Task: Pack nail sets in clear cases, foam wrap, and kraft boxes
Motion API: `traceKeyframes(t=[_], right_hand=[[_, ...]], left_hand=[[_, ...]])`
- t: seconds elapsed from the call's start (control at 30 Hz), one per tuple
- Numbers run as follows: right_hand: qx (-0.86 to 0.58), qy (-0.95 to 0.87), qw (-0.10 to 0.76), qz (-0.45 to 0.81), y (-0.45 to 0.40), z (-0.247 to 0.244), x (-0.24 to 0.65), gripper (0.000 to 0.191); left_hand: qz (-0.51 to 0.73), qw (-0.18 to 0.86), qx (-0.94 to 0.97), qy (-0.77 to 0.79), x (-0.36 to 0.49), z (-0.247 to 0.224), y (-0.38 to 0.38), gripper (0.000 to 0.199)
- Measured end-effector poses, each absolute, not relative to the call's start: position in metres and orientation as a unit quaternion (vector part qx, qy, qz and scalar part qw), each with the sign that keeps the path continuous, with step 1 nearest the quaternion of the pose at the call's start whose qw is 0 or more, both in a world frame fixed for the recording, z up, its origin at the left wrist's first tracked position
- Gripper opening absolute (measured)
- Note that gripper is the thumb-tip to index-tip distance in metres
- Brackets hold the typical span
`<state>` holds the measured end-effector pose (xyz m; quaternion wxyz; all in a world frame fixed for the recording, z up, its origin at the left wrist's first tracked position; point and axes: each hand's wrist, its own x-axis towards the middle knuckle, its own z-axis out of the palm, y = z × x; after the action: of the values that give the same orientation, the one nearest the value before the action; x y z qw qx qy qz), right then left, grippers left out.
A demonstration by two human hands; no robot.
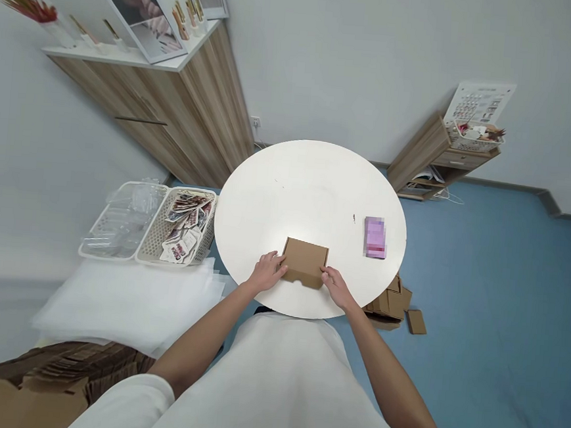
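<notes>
While both hands touch its opposite sides, a closed brown cardboard box [304,256] rests on the near part of a round white table [313,176], its visible faces plain brown. At its left side, the left hand [267,272] has its fingers loosely spread, with the thumb against the cardboard; the right hand [335,287] sets thumb and fingers at the near right corner, though I cannot tell how firmly it pinches. Toward the table's right edge lies a purple packet [375,234], its face blurred into blocks and unreadable. Left of the table, a basket [150,248] holds printed cards [183,244], and at far right a white sheet [481,101] stands above a small cabinet [422,145]; their print is too small to read.
</notes>
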<state>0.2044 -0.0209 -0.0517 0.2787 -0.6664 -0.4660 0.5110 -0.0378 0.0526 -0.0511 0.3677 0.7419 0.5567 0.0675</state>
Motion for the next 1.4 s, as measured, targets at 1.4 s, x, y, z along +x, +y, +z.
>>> traceKeyframes(t=[1.4], right_hand=[[-0.725,-0.424,0.375,0.393,-0.015,-0.026,0.164,0.044]], left_hand=[[0.194,0.319,0.777,0.506,-0.056,-0.036,0.060,0.042]])
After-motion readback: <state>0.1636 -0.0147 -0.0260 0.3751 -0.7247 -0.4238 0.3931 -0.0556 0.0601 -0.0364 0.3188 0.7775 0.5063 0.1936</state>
